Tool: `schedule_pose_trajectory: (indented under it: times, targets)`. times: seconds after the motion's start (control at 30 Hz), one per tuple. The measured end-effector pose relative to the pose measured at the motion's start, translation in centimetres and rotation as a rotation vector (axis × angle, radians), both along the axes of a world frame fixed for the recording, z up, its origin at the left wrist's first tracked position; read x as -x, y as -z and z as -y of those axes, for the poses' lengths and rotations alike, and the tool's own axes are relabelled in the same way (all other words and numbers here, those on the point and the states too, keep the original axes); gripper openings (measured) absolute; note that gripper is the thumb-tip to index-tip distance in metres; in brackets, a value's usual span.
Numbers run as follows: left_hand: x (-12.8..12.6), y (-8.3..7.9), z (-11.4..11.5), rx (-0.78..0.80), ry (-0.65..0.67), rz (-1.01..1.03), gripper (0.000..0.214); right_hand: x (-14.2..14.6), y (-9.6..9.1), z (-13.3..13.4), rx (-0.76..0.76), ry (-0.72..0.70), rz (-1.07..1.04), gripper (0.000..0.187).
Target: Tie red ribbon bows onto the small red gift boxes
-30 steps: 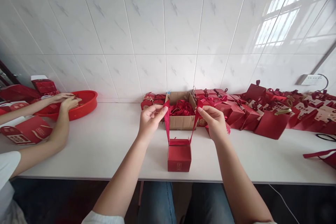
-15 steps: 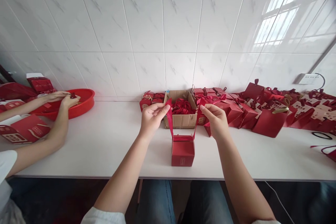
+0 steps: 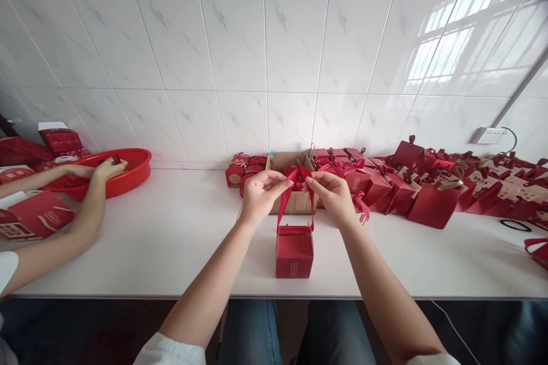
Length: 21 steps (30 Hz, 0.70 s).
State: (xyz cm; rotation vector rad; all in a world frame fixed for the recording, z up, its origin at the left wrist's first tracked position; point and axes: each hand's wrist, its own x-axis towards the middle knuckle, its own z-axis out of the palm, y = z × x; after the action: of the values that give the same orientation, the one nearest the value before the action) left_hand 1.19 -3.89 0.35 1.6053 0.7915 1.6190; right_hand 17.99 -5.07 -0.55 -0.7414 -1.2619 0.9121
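Note:
A small red gift box (image 3: 294,254) stands on the white table in front of me, with a red ribbon (image 3: 283,205) threaded through its top. My left hand (image 3: 266,193) pinches one end of the ribbon above the box. The other end is held between the thumb and fingers of my right hand (image 3: 330,193). Both hands are raised and close together, and the ribbon runs up from either side of the box. Just behind them, a cardboard box (image 3: 295,205) contains a heap of red ribbons, partly hidden by my hands.
Many red gift boxes (image 3: 400,191) crowd the right back of the table. More small boxes (image 3: 237,170) sit left of the carton. At the left, another person's hands (image 3: 107,170) work over a red basin (image 3: 137,174). A black loop (image 3: 515,225) lies far right.
My hands have come closer together, bringing the two ribbon ends toward each other above the box. The other person's hands have shifted slightly over the basin. The camera view has tilted up a little.

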Motion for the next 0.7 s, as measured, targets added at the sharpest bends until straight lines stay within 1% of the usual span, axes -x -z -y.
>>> schedule_pose_trajectory:
  times: [0.13, 0.3, 0.37, 0.43, 0.53, 0.63, 0.7]
  targets:
    - [-0.7, -0.5, -0.5, -0.088, 0.043, -0.108, 0.021, 0.6, -0.4, 0.1, -0.032, -0.065, 0.088, 0.022]
    - [-0.9, -1.2, -0.8, -0.045, 0.113, -0.125, 0.033, 0.2, 0.2, 0.1, -0.078, -0.154, 0.092, 0.017]
    - [-0.8, -1.4, -0.8, -0.050, 0.121, -0.173, 0.032, 0.0, 0.4, 0.1, -0.071, -0.206, 0.064, 0.015]
    - [-0.8, -1.4, -1.0, -0.084, 0.103, -0.229, 0.026, 0.0, 0.4, 0.0, -0.067, -0.236, 0.038, 0.015]
    - [-0.7, -1.4, -1.2, -0.166, 0.048, -0.268, 0.022, 0.2, 0.3, -0.1, -0.075, -0.241, -0.012, 0.013]
    - [-0.8, -1.2, -1.3, -0.224, 0.013, -0.298, 0.020, 0.3, 0.3, -0.2, -0.075, -0.247, -0.047, 0.009]
    - [-0.8, -1.1, -1.2, -0.247, -0.003, -0.313, 0.021, 0.3, 0.4, -0.3, -0.043, -0.250, -0.074, 0.007]
